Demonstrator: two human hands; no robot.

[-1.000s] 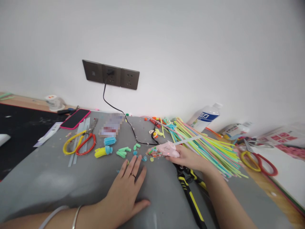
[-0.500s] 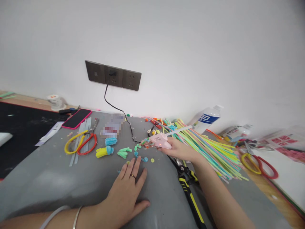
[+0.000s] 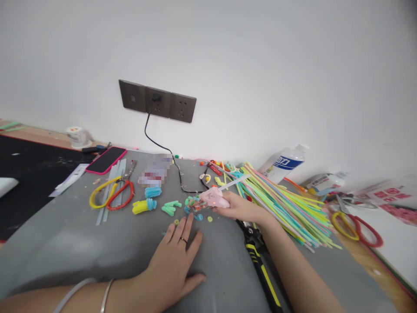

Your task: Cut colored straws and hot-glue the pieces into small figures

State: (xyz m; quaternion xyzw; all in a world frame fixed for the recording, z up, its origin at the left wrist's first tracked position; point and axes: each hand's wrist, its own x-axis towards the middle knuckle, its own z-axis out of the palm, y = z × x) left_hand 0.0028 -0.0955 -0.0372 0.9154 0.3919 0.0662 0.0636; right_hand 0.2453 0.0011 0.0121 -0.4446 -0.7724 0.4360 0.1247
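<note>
My left hand [image 3: 177, 256] lies on the grey tabletop with its fingers spread, a ring on one of them. Its fingertips are at the small blue curled pipe-cleaner piece [image 3: 197, 217]; whether they press on it I cannot tell. My right hand [image 3: 239, 207] is wrapped round a pink hot glue gun [image 3: 213, 198], with a pale glue stick [image 3: 235, 182] jutting from its back. The gun's nozzle end is just above the blue piece, amid strands that blur its tip. Left of it lie short green pieces [image 3: 170, 208] and a yellow-and-blue bundle [image 3: 143, 206].
Black-and-yellow pliers [image 3: 262, 271] lie under my right forearm. A heap of pipe cleaners [image 3: 283, 204] spreads to the right, before a white bottle [image 3: 286, 163]. Scissors [image 3: 112, 195], a phone [image 3: 106, 160] and a power cord [image 3: 180, 174] are farther left; more scissors [image 3: 356, 228] lie far right.
My right hand has brought the glue gun slightly left and down, so its nozzle end is over the blue curled piece. My left hand stays where it was.
</note>
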